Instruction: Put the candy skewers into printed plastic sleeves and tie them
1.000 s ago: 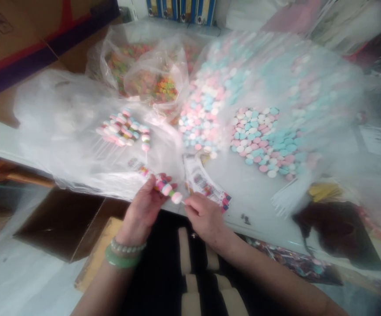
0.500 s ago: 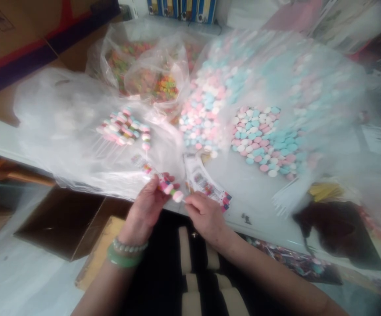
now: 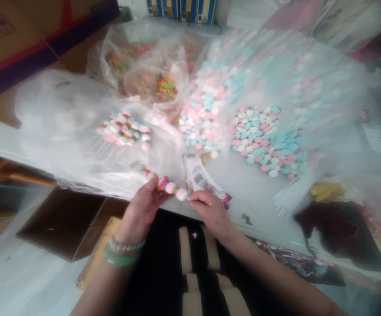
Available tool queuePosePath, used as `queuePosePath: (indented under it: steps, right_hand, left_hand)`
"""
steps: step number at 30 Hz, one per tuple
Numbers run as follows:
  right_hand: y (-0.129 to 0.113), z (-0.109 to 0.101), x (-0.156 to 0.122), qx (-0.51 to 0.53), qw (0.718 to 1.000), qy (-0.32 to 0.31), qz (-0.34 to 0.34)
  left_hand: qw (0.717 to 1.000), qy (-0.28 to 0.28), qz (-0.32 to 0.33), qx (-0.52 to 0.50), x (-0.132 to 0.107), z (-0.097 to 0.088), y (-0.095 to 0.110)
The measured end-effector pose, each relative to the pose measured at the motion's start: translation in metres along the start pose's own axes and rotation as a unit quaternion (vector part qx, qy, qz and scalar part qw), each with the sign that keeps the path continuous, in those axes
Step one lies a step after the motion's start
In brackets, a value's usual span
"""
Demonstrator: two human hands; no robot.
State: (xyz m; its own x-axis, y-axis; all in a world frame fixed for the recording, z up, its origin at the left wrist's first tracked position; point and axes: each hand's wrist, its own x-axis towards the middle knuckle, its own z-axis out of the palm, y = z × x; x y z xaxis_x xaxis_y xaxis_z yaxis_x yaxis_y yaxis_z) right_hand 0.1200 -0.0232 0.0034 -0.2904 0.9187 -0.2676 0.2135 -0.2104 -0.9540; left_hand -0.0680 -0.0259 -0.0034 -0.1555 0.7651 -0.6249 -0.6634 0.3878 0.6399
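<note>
My left hand (image 3: 142, 206) is closed around a candy skewer (image 3: 170, 188) of pink, white and green pieces, partly inside a printed wrapper (image 3: 141, 167). My right hand (image 3: 210, 208) pinches the skewer's stick end just right of the last candy. Both hands hover at the table's near edge. Several finished skewers (image 3: 123, 129) lie on clear plastic beyond my left hand. More printed wrappers (image 3: 206, 182) lie just above my right hand.
Open bags of pink, blue and white candies (image 3: 263, 140) and multicoloured candies (image 3: 159, 85) cover the table. White sticks (image 3: 287, 195) lie at the right. Cardboard boxes (image 3: 12, 48) stand at the back left; a brown box (image 3: 62, 221) sits below the table edge.
The skewer has slid a little to the right out from my left hand, and my right hand has shifted slightly right and up with its stick end.
</note>
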Motion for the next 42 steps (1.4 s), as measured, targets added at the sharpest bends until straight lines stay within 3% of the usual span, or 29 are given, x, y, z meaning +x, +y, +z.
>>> queuePosePath:
  steps: [6, 10, 20, 29, 34, 39, 42]
  right_hand:
    - [0.000, 0.000, 0.003, 0.167, 0.974, -0.028, 0.152]
    - [0.000, 0.003, 0.005, 0.219, 0.958, -0.030, 0.182]
    - [0.003, 0.014, 0.010, 0.135, 0.985, -0.005, 0.103]
    - [0.004, 0.009, 0.015, 0.099, 0.994, -0.012, 0.049]
    - [0.003, 0.012, 0.014, 0.071, 0.997, 0.022, -0.005]
    - [0.001, 0.011, 0.013, 0.103, 0.994, 0.041, 0.007]
    - [0.000, 0.007, 0.011, 0.093, 0.995, 0.020, 0.002]
  left_hand:
    - [0.999, 0.015, 0.029, 0.041, -0.001, -0.006, 0.004]
    - [0.998, -0.004, 0.029, 0.055, 0.000, -0.005, -0.001]
    - [0.997, -0.063, -0.002, 0.042, -0.007, 0.018, -0.030]
    - [0.997, -0.060, -0.024, 0.047, -0.002, 0.016, -0.018]
    - [0.993, -0.089, -0.029, 0.070, -0.007, 0.021, -0.026]
    - [0.989, -0.129, -0.066, 0.034, -0.009, 0.024, -0.025]
    - [0.990, -0.123, -0.041, 0.058, -0.008, 0.022, -0.019]
